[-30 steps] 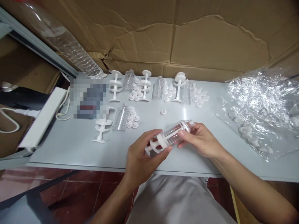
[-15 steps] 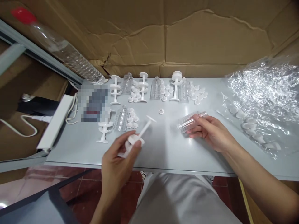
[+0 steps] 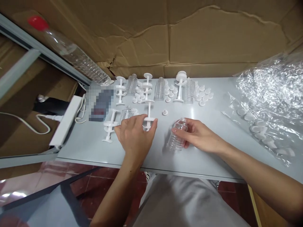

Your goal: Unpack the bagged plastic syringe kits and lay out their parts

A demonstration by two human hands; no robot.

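My left hand (image 3: 134, 135) is closed round a white plunger (image 3: 149, 114), which stands upright on the grey table (image 3: 213, 148). My right hand (image 3: 197, 136) grips a clear ribbed tube (image 3: 176, 138) and holds it upright on the table near the front edge. Just left of my left hand stand another white plunger (image 3: 109, 125) and a clear tube (image 3: 126, 113). A single small white cap (image 3: 165, 112) lies between my hands, a little further back.
Along the back stand rows of plungers (image 3: 180, 85), clear tubes (image 3: 161, 89) and white caps (image 3: 203, 94). A crinkled plastic bag (image 3: 270, 101) with white parts lies at right. A clear water bottle (image 3: 75, 56) leans at back left, beside a pixelated object (image 3: 100, 104). Cardboard (image 3: 213, 37) forms the backdrop.
The plunger has been pulled out of the clear tube. My left hand carried it left and stood it upright; my right hand stood the tube upright on the table.
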